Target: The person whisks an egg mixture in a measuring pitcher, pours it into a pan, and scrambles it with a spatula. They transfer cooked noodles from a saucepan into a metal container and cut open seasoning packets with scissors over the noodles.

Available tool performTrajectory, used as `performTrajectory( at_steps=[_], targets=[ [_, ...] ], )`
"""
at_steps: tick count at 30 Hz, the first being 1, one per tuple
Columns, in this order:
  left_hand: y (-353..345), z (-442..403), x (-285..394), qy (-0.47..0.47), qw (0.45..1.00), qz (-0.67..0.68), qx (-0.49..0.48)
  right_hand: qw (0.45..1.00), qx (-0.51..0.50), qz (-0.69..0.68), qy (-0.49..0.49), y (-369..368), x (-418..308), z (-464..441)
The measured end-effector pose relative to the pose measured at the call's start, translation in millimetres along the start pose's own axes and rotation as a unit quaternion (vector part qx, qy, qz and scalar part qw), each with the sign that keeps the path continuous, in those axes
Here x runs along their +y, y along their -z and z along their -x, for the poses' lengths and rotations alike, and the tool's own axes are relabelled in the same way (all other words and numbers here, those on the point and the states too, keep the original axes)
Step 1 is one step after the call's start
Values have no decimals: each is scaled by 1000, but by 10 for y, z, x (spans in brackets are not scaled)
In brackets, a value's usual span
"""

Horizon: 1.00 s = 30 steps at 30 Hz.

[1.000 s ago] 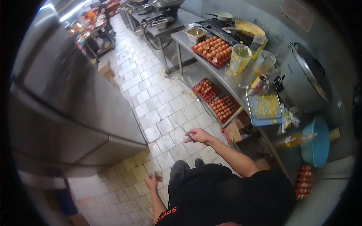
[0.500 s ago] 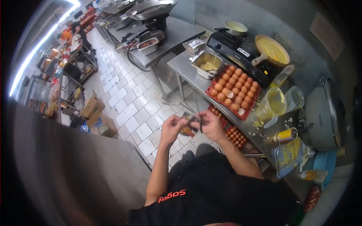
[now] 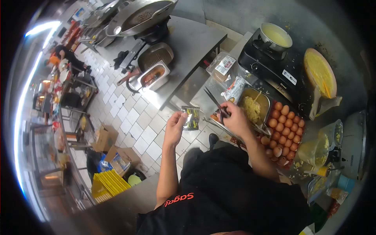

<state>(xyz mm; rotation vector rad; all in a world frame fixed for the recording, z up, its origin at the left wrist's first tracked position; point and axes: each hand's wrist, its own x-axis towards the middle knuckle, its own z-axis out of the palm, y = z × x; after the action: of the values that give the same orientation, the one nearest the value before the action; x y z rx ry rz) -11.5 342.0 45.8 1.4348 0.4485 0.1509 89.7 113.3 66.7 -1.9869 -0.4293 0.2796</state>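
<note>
My left hand (image 3: 174,128) pinches a small dark sachet (image 3: 192,120) with yellowish print by its left edge. A pair of black scissors (image 3: 214,98) is gripped in my right hand (image 3: 236,120), with the blades pointing up and to the left, apart from the sachet. Just right of that hand, on the steel table, is a metal pan (image 3: 268,102) containing pale yellow chopped food (image 3: 251,108). Brown eggs (image 3: 285,129) fill a red tray beside the pan, with broken shells among them.
Behind the pan, a black gas stove (image 3: 266,66) carries a small pot (image 3: 276,36). A yellow-coated pan (image 3: 319,72) leans at the wall. A wok (image 3: 143,17) and a steel tray (image 3: 154,80) stand on the far table. A yellow crate (image 3: 111,184) sits lower left; a person (image 3: 68,56) is farther off.
My hands have moved apart. The right hand has shifted right with the scissors, and the sachet now shows flat in my left hand. The view has turned.
</note>
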Motion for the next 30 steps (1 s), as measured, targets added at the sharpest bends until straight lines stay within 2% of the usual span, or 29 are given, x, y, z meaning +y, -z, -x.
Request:
performTrajectory(
  at_steps=[2,3,5,6,7,10,11,13,14,16,17,18,19,21,23,24,27,28,30],
  targets=[
    [120,-302,93,35,997,45,-43,992,-55,92,-70,114,-174,-330],
    [137,-464,175,55,996,29,-60,988,-20,143,-54,99,-81,-429],
    [55,-798,309,-1,994,-58,-90,969,61,240,-20,38,200,-640],
    [13,-956,369,-1,991,-50,-128,977,24,192,-86,116,53,-727],
    [15,-1093,456,-4,970,-178,-164,990,4,112,-88,112,11,-758],
    [-191,-1480,630,4,927,-147,-345,983,-17,-153,-97,66,-229,-757],
    [-225,-1570,683,3,911,-144,-387,979,20,-201,4,-59,-199,-755],
    [-277,-1834,806,-13,876,-140,-461,974,68,-210,-47,-238,-80,-735],
    [-282,-1974,849,-13,866,-150,-477,952,118,-276,-66,-263,-162,-755],
    [-296,-2139,710,36,877,49,-476,883,207,-408,-104,-387,-330,-732],
    [-302,-2202,558,67,870,146,-466,872,258,-407,-87,-474,-342,-749],
    [-309,-2212,302,136,840,215,-479,858,309,-404,-70,-577,-332,-781],
    [-342,-2161,69,168,832,246,-468,843,358,-398,-51,-669,-310,-818],
    [-467,-2048,-4,294,794,321,-424,840,395,-362,-89,-846,-213,-804],
    [-531,-2132,123,284,805,313,-416,846,387,-337,-145,-889,-146,-726],
    [-544,-2192,185,280,812,308,-409,868,364,-284,-182,-851,-205,-658],
    [-591,-2449,299,254,839,172,-450,925,296,-25,-238,-810,-296,-401],
    [-613,-2490,282,232,854,126,-448,927,273,-50,-254,-811,-311,-317],
    [-684,-2484,333,198,858,81,-467,935,237,17,-264,-762,-458,-360]
  ],
)
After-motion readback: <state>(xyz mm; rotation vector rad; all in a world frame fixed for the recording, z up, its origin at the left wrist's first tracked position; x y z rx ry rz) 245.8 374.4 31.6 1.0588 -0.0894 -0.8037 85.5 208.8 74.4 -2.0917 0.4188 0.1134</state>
